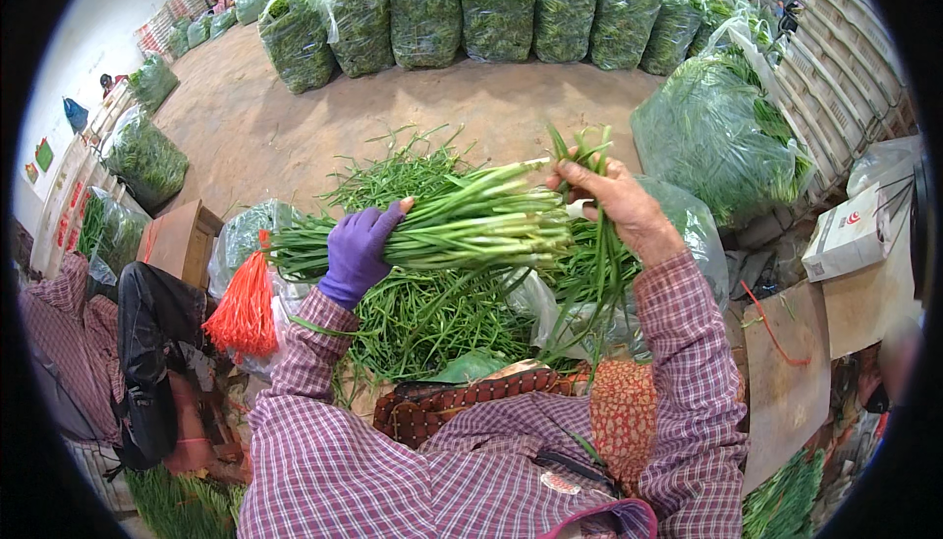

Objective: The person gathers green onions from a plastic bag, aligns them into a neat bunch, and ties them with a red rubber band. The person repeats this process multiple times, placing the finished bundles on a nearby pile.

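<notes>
In a purple glove with a bare thumb tip, my left hand (362,248) grips a thick bunch of long green stalks (479,226), likely garlic chives. The bunch lies level, its pale cut ends pointing right and its leaves to the left. Just beyond those ends my right hand (615,196) pinches a few loose green leaves (605,266) that dangle downward. Something white wraps one of its fingers. Under both hands spreads a heap of loose green leaves (442,318). A bundle of red plastic ties (247,311) hangs left of my left hand.
Tall clear bags of greens (426,16) stand in a row across the floor. A large filled bag (714,127) leans by stacked white crates (840,60) on the right. A wooden box (177,241) and a seated person's dark-trousered leg (155,347) are at left. Cardboard (784,377) lies right.
</notes>
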`<action>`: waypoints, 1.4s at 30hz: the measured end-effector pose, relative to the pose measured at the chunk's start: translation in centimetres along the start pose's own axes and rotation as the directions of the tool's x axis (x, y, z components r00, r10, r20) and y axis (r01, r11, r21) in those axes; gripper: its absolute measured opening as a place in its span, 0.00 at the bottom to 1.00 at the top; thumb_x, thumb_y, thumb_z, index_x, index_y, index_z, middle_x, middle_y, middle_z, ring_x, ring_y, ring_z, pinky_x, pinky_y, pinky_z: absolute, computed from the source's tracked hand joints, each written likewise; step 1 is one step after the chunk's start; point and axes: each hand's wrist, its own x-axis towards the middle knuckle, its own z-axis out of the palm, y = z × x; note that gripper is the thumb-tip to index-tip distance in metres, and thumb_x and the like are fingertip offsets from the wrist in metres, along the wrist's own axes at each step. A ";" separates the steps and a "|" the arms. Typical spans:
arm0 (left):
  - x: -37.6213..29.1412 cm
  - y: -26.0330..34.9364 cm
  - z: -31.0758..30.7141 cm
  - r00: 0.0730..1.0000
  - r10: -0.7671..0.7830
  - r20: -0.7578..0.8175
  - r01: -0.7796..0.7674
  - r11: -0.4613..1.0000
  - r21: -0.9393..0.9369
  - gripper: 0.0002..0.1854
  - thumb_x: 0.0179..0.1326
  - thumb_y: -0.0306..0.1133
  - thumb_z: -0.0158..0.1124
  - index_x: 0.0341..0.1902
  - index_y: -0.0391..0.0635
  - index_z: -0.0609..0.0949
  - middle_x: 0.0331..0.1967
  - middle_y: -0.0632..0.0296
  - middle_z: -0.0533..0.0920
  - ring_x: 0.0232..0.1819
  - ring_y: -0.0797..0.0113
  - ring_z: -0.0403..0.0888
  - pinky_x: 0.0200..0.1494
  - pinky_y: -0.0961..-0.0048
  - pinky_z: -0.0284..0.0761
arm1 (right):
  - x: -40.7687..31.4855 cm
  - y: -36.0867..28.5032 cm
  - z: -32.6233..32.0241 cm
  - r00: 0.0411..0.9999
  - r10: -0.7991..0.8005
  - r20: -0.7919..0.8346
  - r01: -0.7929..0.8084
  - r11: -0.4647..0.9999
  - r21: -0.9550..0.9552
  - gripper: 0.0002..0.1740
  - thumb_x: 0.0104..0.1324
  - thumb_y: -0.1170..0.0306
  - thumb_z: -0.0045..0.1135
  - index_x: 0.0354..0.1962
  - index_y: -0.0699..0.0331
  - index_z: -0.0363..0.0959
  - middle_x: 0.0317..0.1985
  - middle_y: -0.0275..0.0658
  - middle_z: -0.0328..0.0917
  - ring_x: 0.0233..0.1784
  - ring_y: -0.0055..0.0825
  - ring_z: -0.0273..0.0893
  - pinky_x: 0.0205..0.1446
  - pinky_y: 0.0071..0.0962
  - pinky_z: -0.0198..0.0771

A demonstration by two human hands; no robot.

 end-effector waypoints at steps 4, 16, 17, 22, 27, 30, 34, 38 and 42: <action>-0.9 -0.3 2.0 0.993 -0.118 -0.029 0.115 0.990 -0.088 0.40 0.44 0.38 0.76 0.66 0.58 0.74 0.28 0.60 0.79 0.28 0.56 0.80 0.30 0.61 0.75 | -1.2 -1.2 -1.4 0.999 -0.031 -0.027 0.033 0.996 0.079 0.14 0.72 0.61 0.58 0.47 0.62 0.76 0.36 0.27 0.80 0.32 0.09 0.70 0.25 0.10 0.59; -1.3 0.3 2.9 0.883 -0.464 0.069 0.468 0.865 -0.178 0.44 0.39 0.34 0.78 0.66 0.64 0.74 0.32 0.57 0.86 0.33 0.54 0.86 0.35 0.62 0.80 | -6.2 -3.4 3.2 0.994 -0.080 0.080 0.101 0.945 -0.312 0.26 0.67 0.59 0.63 0.57 0.65 0.74 0.36 0.34 0.82 0.28 0.14 0.74 0.30 0.18 0.70; -1.1 0.7 3.0 0.882 -0.467 0.064 0.470 0.862 -0.189 0.44 0.39 0.34 0.78 0.66 0.65 0.74 0.33 0.57 0.86 0.33 0.54 0.86 0.35 0.63 0.80 | -5.5 -2.6 4.0 0.998 -0.062 0.014 0.063 0.941 -0.332 0.30 0.66 0.56 0.64 0.59 0.66 0.74 0.37 0.40 0.83 0.27 0.20 0.77 0.32 0.23 0.75; 0.0 3.4 2.3 0.886 -0.458 0.076 0.461 0.846 -0.269 0.43 0.40 0.34 0.77 0.66 0.62 0.73 0.35 0.56 0.86 0.34 0.55 0.87 0.36 0.64 0.80 | -1.2 0.2 6.8 0.890 -0.411 -0.197 0.197 0.737 -0.647 0.23 0.65 0.56 0.64 0.46 0.67 0.78 0.24 0.39 0.82 0.28 0.30 0.83 0.32 0.32 0.76; -0.5 3.6 3.8 0.850 -0.507 0.139 0.521 0.776 -0.355 0.44 0.40 0.37 0.78 0.67 0.56 0.73 0.34 0.55 0.86 0.34 0.56 0.87 0.37 0.64 0.81 | -0.4 1.2 7.3 0.908 -0.367 -0.203 0.239 0.850 -0.469 0.14 0.68 0.61 0.61 0.37 0.66 0.81 0.23 0.37 0.82 0.28 0.25 0.83 0.34 0.28 0.76; -0.8 3.2 3.6 0.869 -0.480 0.119 0.491 0.810 -0.322 0.45 0.41 0.39 0.78 0.68 0.55 0.72 0.33 0.55 0.86 0.33 0.55 0.87 0.36 0.64 0.81 | -2.3 -0.3 5.0 0.981 -0.186 -0.054 0.185 0.983 -0.011 0.12 0.71 0.62 0.57 0.38 0.61 0.83 0.27 0.31 0.82 0.24 0.15 0.76 0.32 0.23 0.74; -2.0 2.0 4.4 0.830 -0.531 0.173 0.558 0.777 -0.292 0.46 0.43 0.42 0.78 0.70 0.54 0.70 0.35 0.54 0.87 0.33 0.54 0.86 0.37 0.64 0.81 | -7.1 -4.7 2.7 0.988 -0.136 0.077 0.146 0.980 -0.135 0.14 0.72 0.60 0.56 0.41 0.62 0.82 0.28 0.33 0.82 0.27 0.19 0.77 0.34 0.25 0.73; -1.7 2.9 4.2 0.811 -0.554 0.185 0.584 0.756 -0.297 0.46 0.40 0.42 0.79 0.69 0.54 0.71 0.35 0.54 0.87 0.33 0.54 0.86 0.37 0.64 0.80 | -5.0 -1.9 5.5 0.901 -0.434 0.001 0.362 0.751 -0.552 0.15 0.66 0.62 0.63 0.44 0.65 0.80 0.30 0.38 0.84 0.32 0.26 0.82 0.38 0.32 0.74; -1.1 4.5 3.5 0.831 -0.518 0.201 0.556 0.778 -0.293 0.46 0.40 0.42 0.79 0.68 0.53 0.71 0.36 0.54 0.87 0.33 0.54 0.86 0.37 0.64 0.80 | -1.0 0.4 6.8 0.767 -0.609 -0.202 0.286 0.606 -0.742 0.15 0.62 0.65 0.66 0.42 0.65 0.80 0.33 0.44 0.85 0.35 0.37 0.84 0.39 0.35 0.75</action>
